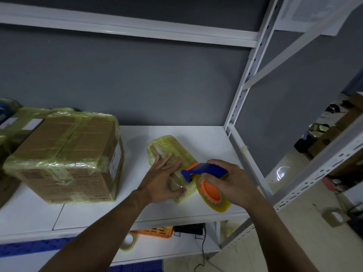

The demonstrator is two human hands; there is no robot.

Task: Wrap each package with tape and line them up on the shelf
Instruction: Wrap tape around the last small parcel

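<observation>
1. On the right half of the white shelf [206, 138], toward its front edge, lies the small package [170, 146], slanting from the front edge back toward the wall.
2. It is a flat oblong. Brown cardboard shows through glossy yellow-green tape that covers every side I can see, and a pale strip shows under the film near its far end.
3. My left hand [161, 181] lies flat on top of it, fingers straight and spread, thumb against its near end.
4. My right hand [225, 183] is curled round the tape dispenser [204, 168], a blue body with an orange tip. Its nose meets the package's right side, just beside my left fingers.
5. The tape roll [218, 205], yellowish on an orange hub, sits under my right hand near the shelf's front edge. I cannot tell whether it touches the shelf.
6. On the left half stands a large box [68, 154] of brown cardboard, banded with the same tape, which is wrinkled at the corners. A white label is on its right side, and bare shelf separates it from the small package.
7. More taped packages [23, 118] sit behind it toward the shelf's left end.
</observation>
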